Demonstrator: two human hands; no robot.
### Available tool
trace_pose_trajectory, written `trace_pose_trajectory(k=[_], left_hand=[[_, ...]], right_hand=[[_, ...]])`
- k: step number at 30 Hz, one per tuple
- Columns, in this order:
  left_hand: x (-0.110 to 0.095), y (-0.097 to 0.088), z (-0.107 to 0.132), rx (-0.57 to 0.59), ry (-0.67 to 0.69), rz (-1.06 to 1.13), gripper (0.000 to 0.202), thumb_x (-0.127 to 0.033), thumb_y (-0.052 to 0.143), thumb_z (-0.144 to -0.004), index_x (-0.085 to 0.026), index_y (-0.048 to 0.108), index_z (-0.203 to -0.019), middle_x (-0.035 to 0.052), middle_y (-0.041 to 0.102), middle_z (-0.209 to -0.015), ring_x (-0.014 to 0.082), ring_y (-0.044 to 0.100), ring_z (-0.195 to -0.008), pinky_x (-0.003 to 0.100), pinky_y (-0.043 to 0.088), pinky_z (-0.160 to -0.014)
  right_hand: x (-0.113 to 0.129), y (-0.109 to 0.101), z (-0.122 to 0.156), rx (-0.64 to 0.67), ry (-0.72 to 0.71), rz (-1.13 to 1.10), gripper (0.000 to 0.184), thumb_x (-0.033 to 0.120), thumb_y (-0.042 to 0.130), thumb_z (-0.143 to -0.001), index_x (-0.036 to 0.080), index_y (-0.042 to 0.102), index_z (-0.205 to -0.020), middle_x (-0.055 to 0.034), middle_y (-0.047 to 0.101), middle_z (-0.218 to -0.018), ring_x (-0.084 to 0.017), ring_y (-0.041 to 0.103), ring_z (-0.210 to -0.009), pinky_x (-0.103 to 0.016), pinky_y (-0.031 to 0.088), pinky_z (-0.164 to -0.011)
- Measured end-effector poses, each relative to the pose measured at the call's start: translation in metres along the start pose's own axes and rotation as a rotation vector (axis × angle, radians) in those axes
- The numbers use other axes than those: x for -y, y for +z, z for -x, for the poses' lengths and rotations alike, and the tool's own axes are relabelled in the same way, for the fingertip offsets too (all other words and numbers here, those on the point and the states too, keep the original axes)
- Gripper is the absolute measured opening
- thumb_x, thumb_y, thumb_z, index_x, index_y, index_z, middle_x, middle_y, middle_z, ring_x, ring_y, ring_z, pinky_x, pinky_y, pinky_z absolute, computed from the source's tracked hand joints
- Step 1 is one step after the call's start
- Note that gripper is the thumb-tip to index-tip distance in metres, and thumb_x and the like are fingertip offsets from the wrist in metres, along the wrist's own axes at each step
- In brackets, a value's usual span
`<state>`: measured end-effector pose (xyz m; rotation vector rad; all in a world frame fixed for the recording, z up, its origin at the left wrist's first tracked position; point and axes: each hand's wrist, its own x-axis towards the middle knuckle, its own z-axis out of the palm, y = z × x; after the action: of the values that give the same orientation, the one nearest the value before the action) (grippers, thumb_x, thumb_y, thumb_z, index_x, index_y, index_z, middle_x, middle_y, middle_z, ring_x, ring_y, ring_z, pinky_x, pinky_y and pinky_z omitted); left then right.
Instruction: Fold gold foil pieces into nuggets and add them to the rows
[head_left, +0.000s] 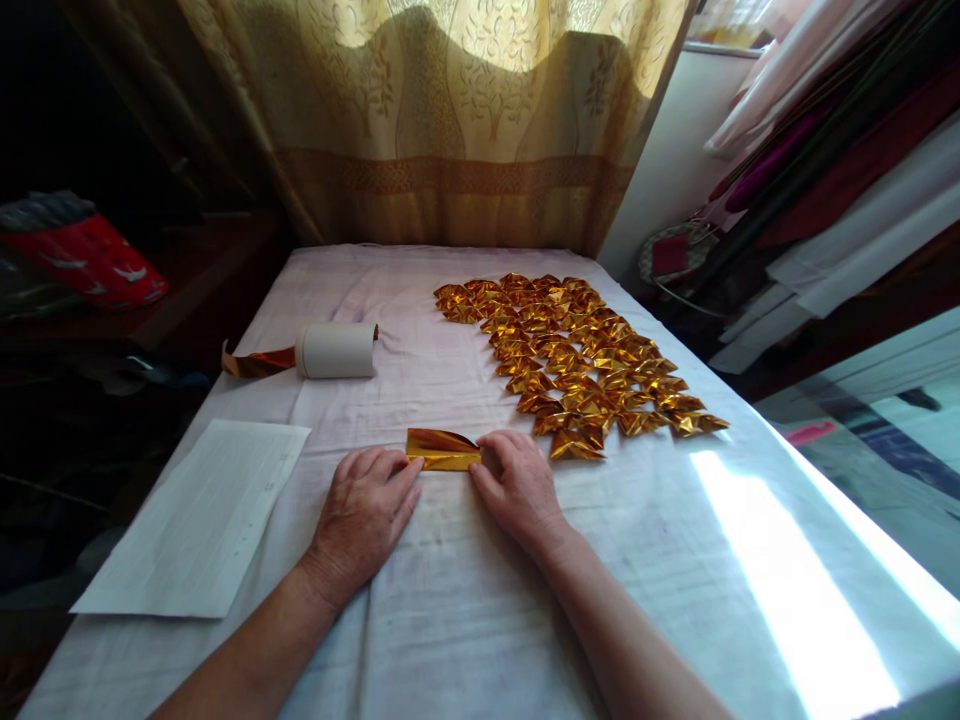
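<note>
A small sheet of gold foil paper [442, 460] lies on the cloth between my hands, with a crease along its length and its far edge lifted. At its left end is my left hand [369, 505], thumb and fingers closed on the near corner. My right hand [519, 480] pinches the right end between thumb and curled fingers. Just beyond the right hand, several folded gold foil pieces [577, 388] stand close together in rows, the nearest ones beside my fingers.
A white cardboard tube [337, 351] with a strip of foil [261, 364] sticking out lies at the back left. Nearer, a sheet of white paper [196, 520] reaches the table's left edge. A patterned curtain [450, 130] hangs behind the table. Clothes [847, 210] hang at right.
</note>
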<state>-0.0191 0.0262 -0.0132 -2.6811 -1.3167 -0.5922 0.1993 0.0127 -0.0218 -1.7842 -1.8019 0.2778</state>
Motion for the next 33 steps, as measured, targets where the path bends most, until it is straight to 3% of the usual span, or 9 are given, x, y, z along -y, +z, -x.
trace_pose_trajectory(k=[10,16,19,23,28,33], left_hand=[[0.0,0.0,0.0,-0.026,-0.016,0.01,0.029,-0.025,0.053,-0.092,-0.021,0.069,-0.115,0.0098,0.068,-0.11,0.0268,0.058,-0.104,0.045,0.042,-0.095],[-0.011,-0.005,0.0,-0.075,0.051,0.065,0.03,-0.024,0.048,-0.096,-0.023,0.069,-0.117,0.0084,0.07,-0.106,0.0234,0.061,-0.102,0.04,0.045,-0.093],[-0.016,-0.003,0.001,-0.072,0.023,0.145,0.033,-0.029,0.047,-0.097,-0.021,0.064,-0.124,0.0099,0.068,-0.119,0.0249,0.06,-0.11,0.04,0.047,-0.094],[-0.017,0.002,0.003,-0.09,-0.01,0.261,0.044,-0.039,0.048,-0.097,-0.019,0.054,-0.135,0.0117,0.064,-0.128,0.0263,0.058,-0.117,0.042,0.048,-0.098],[-0.018,0.003,0.003,-0.092,-0.054,0.394,0.033,-0.045,0.049,-0.096,-0.02,0.07,-0.104,0.0086,0.072,-0.102,0.023,0.066,-0.097,0.036,0.053,-0.088],[-0.016,-0.003,-0.002,-0.123,-0.175,0.525,0.029,-0.034,0.048,-0.096,-0.021,0.072,-0.085,0.0043,0.07,-0.085,0.0159,0.065,-0.079,0.025,0.053,-0.073]], right_hand=[[-0.002,0.002,-0.002,0.026,0.027,-0.222,0.04,0.014,0.056,-0.074,0.02,0.061,-0.113,0.0002,0.07,-0.08,-0.018,0.064,-0.076,-0.031,0.045,-0.077],[0.003,0.007,0.002,-0.1,0.063,-0.339,0.038,0.018,0.052,-0.077,0.019,0.057,-0.115,-0.0001,0.069,-0.082,-0.017,0.064,-0.077,-0.031,0.049,-0.079],[0.012,0.007,0.005,-0.171,0.027,-0.418,0.038,0.019,0.051,-0.078,0.021,0.055,-0.116,-0.0002,0.068,-0.084,-0.017,0.065,-0.081,-0.031,0.051,-0.083],[0.023,0.006,0.01,-0.146,-0.083,-0.534,0.035,0.02,0.053,-0.082,0.022,0.053,-0.117,0.0002,0.068,-0.085,-0.015,0.066,-0.082,-0.031,0.052,-0.087],[0.029,0.003,0.015,-0.05,-0.187,-0.576,0.036,0.015,0.052,-0.084,0.023,0.054,-0.119,-0.002,0.071,-0.095,-0.015,0.067,-0.091,-0.03,0.053,-0.088],[0.029,0.003,0.016,-0.006,-0.247,-0.578,0.036,0.014,0.049,-0.086,0.023,0.054,-0.12,-0.0032,0.072,-0.098,-0.015,0.068,-0.094,-0.031,0.053,-0.09]])
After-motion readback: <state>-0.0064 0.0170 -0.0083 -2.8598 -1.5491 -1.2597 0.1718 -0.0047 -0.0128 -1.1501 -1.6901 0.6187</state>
